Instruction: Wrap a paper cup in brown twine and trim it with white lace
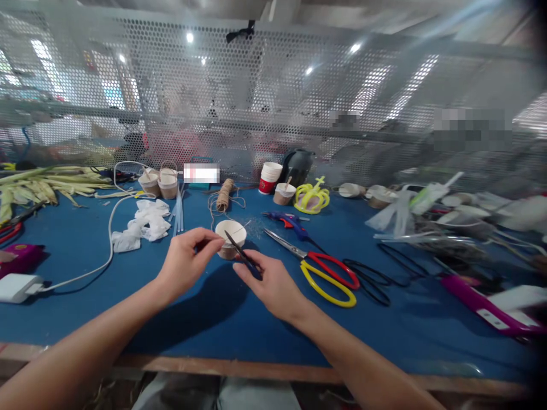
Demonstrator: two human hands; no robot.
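Observation:
A small white paper cup (229,230) wrapped in brown twine or cloth stands on the blue table in front of me. My left hand (188,259) is at the cup's left rim, thumb and forefinger closed in a pinch. What lies between those fingertips is too small to tell. In my right hand (269,282) is a slim, dark pointed tool (240,250), its tip reaching over the cup's opening. Whether it is tweezers or small scissors is unclear. A ball of twine (224,195) lies behind the cup, with loose strands around it.
Right of my hands lie large scissors (331,270) with red and yellow handles and a blue glue gun (290,222). Wrapped cups (168,185), stacked paper cups (272,169) and a yellow crown-shaped piece (311,199) stand behind. A white cable (111,228) crosses the left side.

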